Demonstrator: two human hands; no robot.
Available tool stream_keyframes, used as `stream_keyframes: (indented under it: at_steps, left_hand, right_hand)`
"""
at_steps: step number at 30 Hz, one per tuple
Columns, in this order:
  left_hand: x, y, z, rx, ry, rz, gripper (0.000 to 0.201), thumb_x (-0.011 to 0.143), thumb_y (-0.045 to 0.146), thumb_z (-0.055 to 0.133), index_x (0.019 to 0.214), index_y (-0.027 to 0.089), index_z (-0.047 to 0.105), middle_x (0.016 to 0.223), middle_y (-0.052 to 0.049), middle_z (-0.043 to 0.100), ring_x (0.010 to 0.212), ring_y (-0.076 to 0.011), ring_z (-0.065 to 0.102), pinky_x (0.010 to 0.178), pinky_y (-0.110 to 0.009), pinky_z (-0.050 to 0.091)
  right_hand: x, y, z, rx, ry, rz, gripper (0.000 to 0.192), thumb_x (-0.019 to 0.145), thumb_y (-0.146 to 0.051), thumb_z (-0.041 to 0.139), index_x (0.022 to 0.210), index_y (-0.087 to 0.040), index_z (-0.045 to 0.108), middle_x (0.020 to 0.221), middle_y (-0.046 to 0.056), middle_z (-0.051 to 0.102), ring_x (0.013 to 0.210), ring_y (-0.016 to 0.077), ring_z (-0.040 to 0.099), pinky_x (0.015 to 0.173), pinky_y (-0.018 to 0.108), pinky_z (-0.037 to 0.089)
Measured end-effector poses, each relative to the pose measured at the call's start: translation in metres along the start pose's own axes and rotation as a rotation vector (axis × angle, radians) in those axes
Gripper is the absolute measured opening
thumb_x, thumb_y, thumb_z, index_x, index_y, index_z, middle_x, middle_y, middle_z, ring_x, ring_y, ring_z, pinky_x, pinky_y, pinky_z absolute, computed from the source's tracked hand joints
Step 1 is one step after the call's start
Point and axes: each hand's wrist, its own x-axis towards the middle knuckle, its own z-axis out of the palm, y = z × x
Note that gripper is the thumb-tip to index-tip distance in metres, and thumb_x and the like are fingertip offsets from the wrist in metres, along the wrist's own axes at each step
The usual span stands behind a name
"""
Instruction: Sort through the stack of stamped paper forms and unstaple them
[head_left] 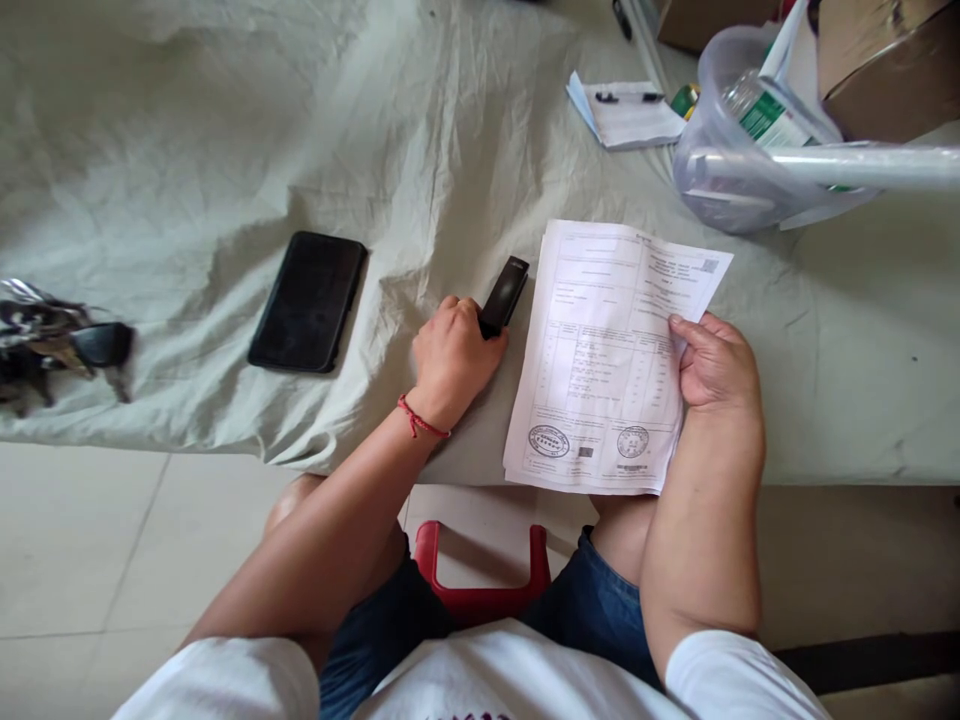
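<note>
Currently your right hand (pixel 716 365) pinches the right edge of the printed form (pixel 604 360), thumb on top, holding it over the table's near edge. Just left of the form, your left hand (pixel 454 360) is closed around the near end of a slim black device (pixel 504 296) (a stapler or stamp, cannot tell which), which rests on the grey cloth (pixel 187 150). Its far end sits beside the form's upper left corner, not on the paper. The form already carries two round stamps near its bottom edge. Farther left of the form: a black phone (pixel 307 302), then keys (pixel 52 345).
</note>
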Motion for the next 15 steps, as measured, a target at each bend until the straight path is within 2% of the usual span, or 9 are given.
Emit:
stream_keyframes:
  at_steps: [6, 15]
  left_hand:
    - [0.007, 0.001, -0.001, -0.018, -0.026, -0.043, 0.019, 0.091, 0.041, 0.083, 0.09, 0.026, 0.072, 0.107, -0.017, 0.083, 0.1, -0.0419, 0.079, 0.083, -0.052, 0.062]
    - [0.008, 0.014, -0.016, 0.06, -0.136, -0.108, 0.026, 0.099, 0.042, 0.074, 0.111, 0.02, 0.081, 0.122, -0.02, 0.085, 0.114, -0.0448, 0.081, 0.094, -0.054, 0.066]
  right_hand:
    - [0.0, 0.002, 0.001, 0.001, -0.012, -0.008, 0.035, 0.072, -0.035, 0.101, 0.101, -0.027, 0.085, 0.113, 0.005, 0.091, 0.133, 0.0398, 0.082, 0.123, 0.061, 0.065]
    - [0.002, 0.007, 0.004, 0.037, 0.014, -0.011, 0.034, 0.07, -0.032, 0.1, 0.1, -0.024, 0.085, 0.108, 0.006, 0.091, 0.119, 0.0369, 0.086, 0.111, 0.058, 0.071]
